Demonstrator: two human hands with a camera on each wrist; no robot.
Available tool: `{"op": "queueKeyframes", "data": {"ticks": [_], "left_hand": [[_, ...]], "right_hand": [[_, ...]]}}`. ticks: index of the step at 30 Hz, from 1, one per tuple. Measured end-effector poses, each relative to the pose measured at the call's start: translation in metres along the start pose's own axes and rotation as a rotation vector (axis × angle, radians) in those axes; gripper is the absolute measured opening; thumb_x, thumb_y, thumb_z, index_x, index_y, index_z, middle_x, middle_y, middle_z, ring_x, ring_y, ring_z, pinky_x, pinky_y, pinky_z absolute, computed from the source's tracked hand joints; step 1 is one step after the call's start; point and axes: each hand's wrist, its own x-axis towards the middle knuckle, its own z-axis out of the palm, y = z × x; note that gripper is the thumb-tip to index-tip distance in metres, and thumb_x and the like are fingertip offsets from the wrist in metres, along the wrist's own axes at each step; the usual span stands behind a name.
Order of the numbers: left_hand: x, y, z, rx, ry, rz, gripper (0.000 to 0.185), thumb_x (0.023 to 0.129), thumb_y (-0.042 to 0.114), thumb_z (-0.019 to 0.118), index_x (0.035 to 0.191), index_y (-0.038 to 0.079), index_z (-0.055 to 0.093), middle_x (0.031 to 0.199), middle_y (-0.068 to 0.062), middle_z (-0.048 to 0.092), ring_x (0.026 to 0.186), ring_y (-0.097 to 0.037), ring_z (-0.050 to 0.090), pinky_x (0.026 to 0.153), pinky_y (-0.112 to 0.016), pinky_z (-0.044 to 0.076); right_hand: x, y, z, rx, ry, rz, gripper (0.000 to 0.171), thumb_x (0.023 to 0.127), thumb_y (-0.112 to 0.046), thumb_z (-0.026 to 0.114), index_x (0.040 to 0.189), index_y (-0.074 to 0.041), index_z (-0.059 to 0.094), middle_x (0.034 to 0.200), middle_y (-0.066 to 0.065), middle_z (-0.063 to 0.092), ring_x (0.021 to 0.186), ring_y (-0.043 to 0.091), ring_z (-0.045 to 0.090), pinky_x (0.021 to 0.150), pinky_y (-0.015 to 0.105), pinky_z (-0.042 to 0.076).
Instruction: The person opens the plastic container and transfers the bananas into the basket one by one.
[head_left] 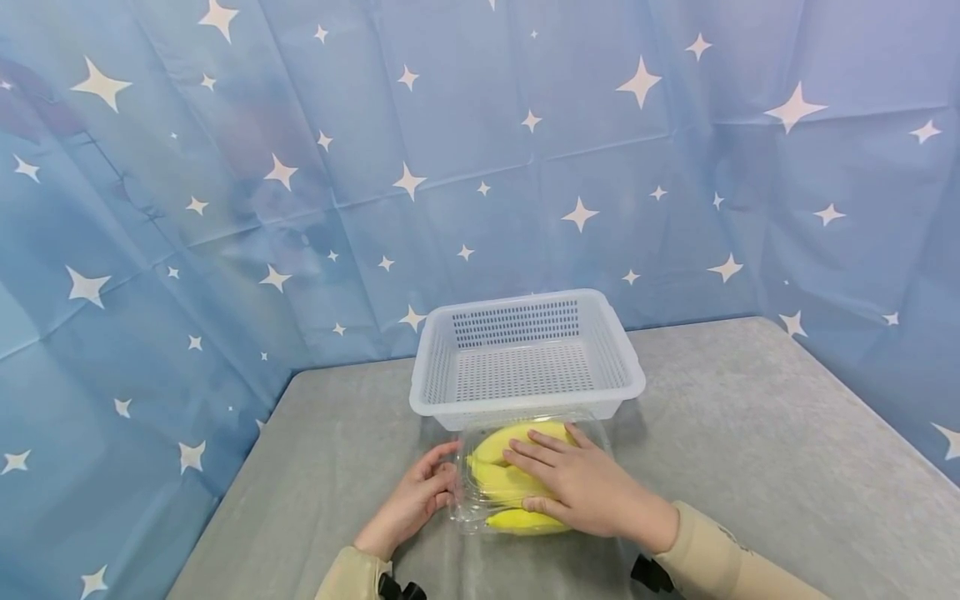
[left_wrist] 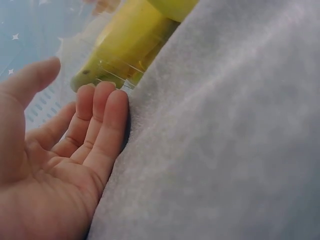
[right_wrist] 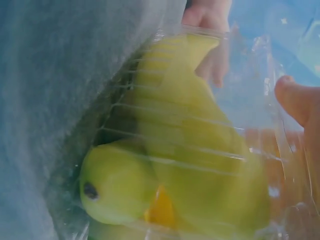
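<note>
A clear plastic clamshell box lies on the table with several yellow bananas inside. My right hand rests on top of the box with its fingers spread over the lid. In the right wrist view the bananas show through the ribbed clear wall, and part of the right hand appears at the edge. At the box's left side is my left hand. Its loosely bent fingers are right at the box wall, palm facing it, in the left wrist view.
A white perforated plastic basket stands just behind the box. Both sit on a table with a grey cloth. A blue star-patterned curtain hangs at the back and sides.
</note>
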Motion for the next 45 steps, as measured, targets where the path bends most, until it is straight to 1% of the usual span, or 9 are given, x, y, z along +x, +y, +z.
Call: {"op": "queueKeyframes", "data": {"ticks": [6,14,18,22,27,33,38,42,45], "left_hand": [[0.001,0.001,0.003,0.044,0.013,-0.017,0.061,0.095,0.008,0.06,0.145,-0.002,0.028,0.097,-0.004,0.055,0.08,-0.012,0.059,0.071,-0.025,0.052],[0.002,0.0,0.004,0.088,0.023,-0.031,0.061,0.094,0.009,0.062,0.145,0.0,0.03,0.096,-0.003,0.056,0.08,-0.011,0.058,0.071,-0.024,0.052],[0.002,-0.002,0.004,0.102,0.023,-0.026,0.061,0.094,0.009,0.063,0.145,-0.001,0.031,0.096,-0.003,0.056,0.081,-0.011,0.059,0.072,-0.025,0.052],[0.001,-0.001,0.004,0.112,0.018,-0.017,0.061,0.094,0.008,0.062,0.145,-0.003,0.03,0.096,-0.003,0.056,0.081,-0.011,0.059,0.071,-0.024,0.052],[0.001,0.001,0.007,0.114,0.017,-0.018,0.062,0.094,0.007,0.062,0.146,-0.003,0.029,0.097,-0.004,0.056,0.081,-0.012,0.059,0.071,-0.024,0.052],[0.0,0.004,0.008,0.118,0.025,-0.027,0.063,0.094,0.008,0.063,0.146,-0.003,0.03,0.098,-0.005,0.056,0.081,-0.012,0.058,0.069,-0.024,0.052],[-0.002,0.004,0.008,0.121,0.029,-0.034,0.062,0.094,0.009,0.062,0.146,-0.003,0.029,0.096,-0.005,0.055,0.08,-0.011,0.057,0.068,-0.024,0.051],[-0.002,0.002,0.007,0.114,0.028,-0.032,0.062,0.095,0.01,0.062,0.145,-0.004,0.029,0.097,-0.004,0.054,0.08,-0.011,0.058,0.069,-0.024,0.052],[-0.001,0.001,0.006,0.11,0.027,-0.027,0.063,0.094,0.012,0.063,0.145,-0.004,0.03,0.097,-0.005,0.054,0.08,-0.012,0.059,0.07,-0.025,0.052]], "right_hand": [[-0.003,0.0,-0.001,0.001,0.01,0.007,0.062,0.098,-0.054,0.045,0.15,-0.021,0.037,0.152,-0.004,0.036,0.139,0.024,0.034,0.108,0.063,0.019],[-0.006,-0.002,0.002,0.012,0.005,0.014,0.074,0.092,-0.064,0.047,0.151,-0.021,0.035,0.154,-0.002,0.033,0.14,0.026,0.032,0.108,0.065,0.017],[-0.007,-0.002,0.001,0.019,0.011,0.001,0.086,0.084,-0.069,0.054,0.151,-0.019,0.034,0.155,0.001,0.032,0.14,0.027,0.03,0.107,0.065,0.017],[-0.008,-0.002,-0.001,0.033,0.019,-0.013,0.094,0.077,-0.067,0.064,0.151,-0.018,0.035,0.155,0.002,0.032,0.14,0.029,0.03,0.107,0.066,0.017],[-0.01,0.001,-0.004,0.059,0.019,-0.018,0.091,0.077,-0.062,0.069,0.15,-0.02,0.037,0.154,0.001,0.033,0.14,0.03,0.031,0.107,0.065,0.018],[-0.011,0.003,-0.01,0.086,0.015,-0.028,0.079,0.082,-0.059,0.067,0.148,-0.024,0.041,0.151,0.0,0.038,0.138,0.028,0.035,0.107,0.063,0.021],[-0.012,0.005,-0.014,0.068,0.076,-0.069,0.074,0.081,-0.057,0.069,0.143,-0.023,0.048,0.144,-0.001,0.048,0.132,0.025,0.044,0.104,0.059,0.029],[-0.013,0.006,-0.018,0.009,0.177,-0.117,0.068,0.077,-0.052,0.076,0.135,-0.021,0.057,0.134,-0.002,0.057,0.123,0.021,0.052,0.099,0.056,0.037],[-0.013,0.006,-0.023,-0.032,0.244,-0.137,0.063,0.073,-0.047,0.081,0.127,-0.02,0.063,0.126,-0.003,0.063,0.116,0.017,0.057,0.096,0.053,0.041]]}}
